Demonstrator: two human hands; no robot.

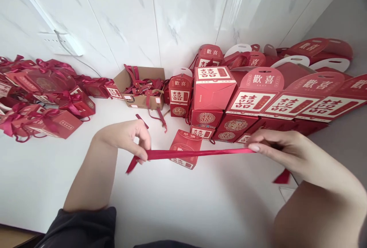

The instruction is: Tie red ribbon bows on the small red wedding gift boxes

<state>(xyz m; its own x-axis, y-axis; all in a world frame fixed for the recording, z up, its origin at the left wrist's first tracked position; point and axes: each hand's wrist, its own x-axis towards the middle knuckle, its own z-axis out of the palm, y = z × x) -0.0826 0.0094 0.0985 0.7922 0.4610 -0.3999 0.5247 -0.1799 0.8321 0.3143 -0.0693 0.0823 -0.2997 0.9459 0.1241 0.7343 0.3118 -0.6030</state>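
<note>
A red ribbon (200, 153) is stretched nearly level between my two hands, above the white table. My left hand (129, 137) pinches it near one end, and a short tail hangs below the fingers. The other end is pinched between the thumb and fingers of my right hand (275, 148), with a loose tail dangling beneath. Behind the ribbon a small red gift box (186, 141) with white character panels lies on the table. The ribbon crosses in front of it and hides part of it; neither hand touches the box.
A cardboard carton (143, 101) full of red ribbons stands by the tiled wall. Red boxes (255, 95) are stacked at the right. Ribbon-tied boxes (57, 121) are piled at the left, below a wall socket (60, 43) with a cable. Loose ribbon (162, 119) lies before the carton.
</note>
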